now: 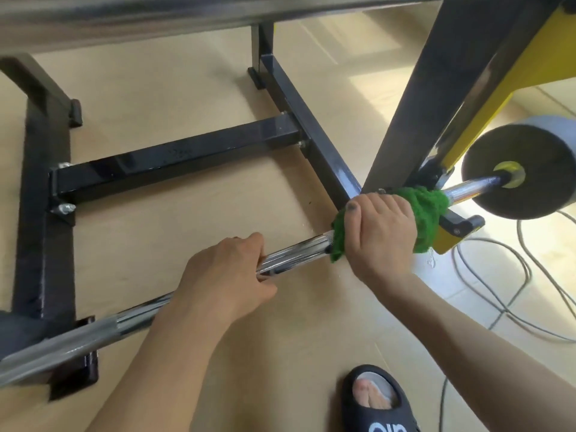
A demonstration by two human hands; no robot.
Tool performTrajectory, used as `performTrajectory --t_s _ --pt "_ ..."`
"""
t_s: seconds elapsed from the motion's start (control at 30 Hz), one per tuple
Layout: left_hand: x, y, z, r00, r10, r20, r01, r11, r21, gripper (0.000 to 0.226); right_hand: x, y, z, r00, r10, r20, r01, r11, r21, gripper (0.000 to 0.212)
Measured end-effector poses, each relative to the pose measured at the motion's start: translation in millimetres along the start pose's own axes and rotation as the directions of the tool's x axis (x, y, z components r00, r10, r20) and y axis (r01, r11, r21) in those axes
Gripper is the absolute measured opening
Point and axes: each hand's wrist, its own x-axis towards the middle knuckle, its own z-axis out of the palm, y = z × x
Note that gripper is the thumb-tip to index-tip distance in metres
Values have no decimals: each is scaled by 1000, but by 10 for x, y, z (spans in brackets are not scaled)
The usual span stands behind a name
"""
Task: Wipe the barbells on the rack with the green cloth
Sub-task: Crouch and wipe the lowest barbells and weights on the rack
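Note:
A chrome barbell (293, 255) runs from the lower left up to the right, low on the black and yellow rack (414, 98). Its right end carries a grey weight plate (526, 169). My right hand (380, 232) is closed over the green cloth (427, 210), which is wrapped around the bar close to the rack's upright. My left hand (224, 275) grips the bare bar a little to the left of the cloth. A second bar (124, 14), blurred, crosses the top of the view.
The rack's black base beams (174, 160) lie on the light wooden floor beyond the bar. Grey cables (498, 275) loop on the floor at the right. My foot in a black slipper (377, 400) stands at the bottom right.

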Motion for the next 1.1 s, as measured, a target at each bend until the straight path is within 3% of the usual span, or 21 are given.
performTrajectory --t_s 0.13,0.23,0.33,0.4,0.47,0.53,0.63,0.77,0.83,0.87,0.93,0.97,1.03,1.07,1.1 --pt "-254 -457 -167 979 -153 134 147 988 52 38 -234 -1113 -53 949 -223 223 221 975 36 35" --pt "-527 -905 -225 926 -257 275 282 958 -54 36 -386 -1923 -39 784 -489 381 458 871 175 28" --pt "-726 -1222 -295 899 -294 325 342 934 -99 33 -288 -2006 -50 627 -616 476 595 774 218 24" --pt "-827 -1355 -295 905 -293 310 333 939 -85 32 -175 -1682 -63 636 -576 513 601 787 139 25" --pt "-889 -1448 -269 916 -287 279 308 951 -34 34 -19 -1115 -99 755 -432 494 520 852 -50 27" --pt "-971 -1570 -236 921 -302 245 305 952 27 36 104 -661 -208 813 -330 481 475 852 -218 22" --pt "-1075 -1709 -156 930 -325 173 301 942 149 29 213 -680 -289 736 -228 638 525 786 -325 10" --pt "-1112 -1793 -24 948 -318 27 311 940 140 12 207 -1266 -153 469 -353 809 714 691 -113 20" --pt "-1098 -1766 -26 949 -315 32 305 937 170 11 142 -1796 -62 308 -343 887 645 761 71 25" --pt "-1102 -1745 -32 948 -315 34 304 936 179 11 69 -2090 -28 212 -322 923 526 833 170 31" --pt "-1109 -1727 -47 946 -324 16 315 930 187 14 -28 -2579 32 32 -249 968 121 962 243 39" --pt "-1118 -1723 -45 946 -323 5 316 929 192 15 -32 -2727 59 -33 -190 981 -40 981 188 41" --pt "-1125 -1722 -38 950 -311 -15 307 930 204 18 -21 -2816 116 -85 -137 987 -110 986 128 43" --pt "-1127 -1729 -38 951 -308 -23 306 930 203 20 -41 -2814 131 -75 -153 985 -91 985 146 42" --pt "-1132 -1725 -39 951 -308 -33 309 931 196 21 -73 -2798 144 -10 -196 981 -8 981 196 39"
